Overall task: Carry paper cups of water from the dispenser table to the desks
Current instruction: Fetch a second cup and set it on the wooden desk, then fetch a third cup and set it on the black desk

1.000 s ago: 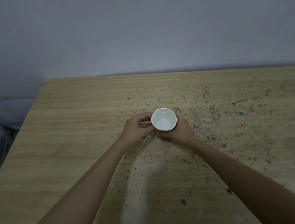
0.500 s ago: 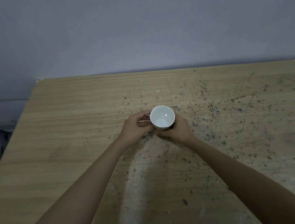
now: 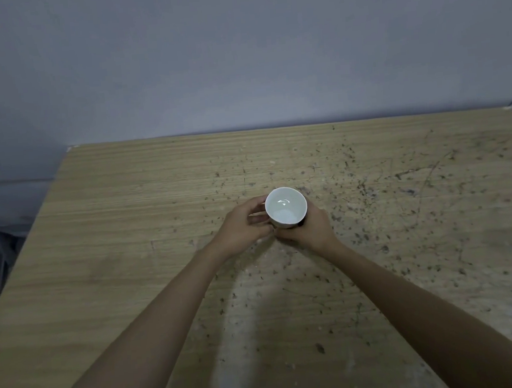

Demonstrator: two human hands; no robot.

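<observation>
I see my left hand (image 3: 241, 226) and right hand (image 3: 311, 226) with fingers clamped around the paper cup (image 3: 285, 207), above the desk (image 3: 128, 236) centre

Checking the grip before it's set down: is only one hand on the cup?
No, both the left hand and the right hand clasp the paper cup.

Dim, even light; soft shadows, sharp focus, wide-angle bending at edges.
</observation>
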